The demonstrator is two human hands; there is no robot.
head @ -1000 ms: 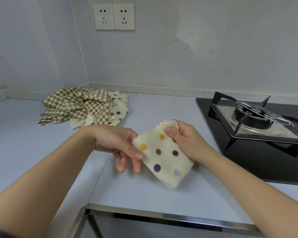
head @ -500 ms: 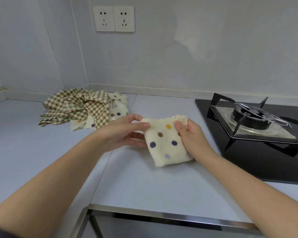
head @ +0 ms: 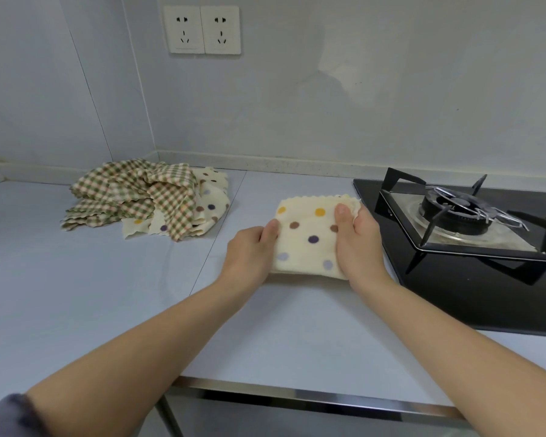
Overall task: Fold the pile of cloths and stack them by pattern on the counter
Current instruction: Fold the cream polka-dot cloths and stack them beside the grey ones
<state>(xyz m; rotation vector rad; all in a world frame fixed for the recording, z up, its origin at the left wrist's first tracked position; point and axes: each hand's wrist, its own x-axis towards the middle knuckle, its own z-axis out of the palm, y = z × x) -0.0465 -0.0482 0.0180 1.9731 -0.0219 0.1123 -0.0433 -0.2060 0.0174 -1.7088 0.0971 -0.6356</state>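
Observation:
A folded cream cloth with coloured dots (head: pixel 309 238) lies flat on the pale counter (head: pixel 85 285), just left of the hob. My left hand (head: pixel 249 257) holds its left edge with the thumb on top. Along the cloth's right edge my right hand (head: pixel 358 244) pinches it the same way, thumb pressed on the upper face. The fingers of both hands are hidden under or behind the cloth. At the back left sits the unfolded pile (head: pixel 133 197): green checked cloths lying over dotted cream ones (head: pixel 210 201).
A black gas hob with a burner and pan support (head: pixel 460 216) stands right beside the folded cloth. The counter's metal front edge (head: pixel 297 395) runs below my forearms. Two wall sockets (head: pixel 202 29) are on the back wall.
The dotted cloth was held up tilted in the air; both hands carried it away from me and laid it flat on the counter by the hob.

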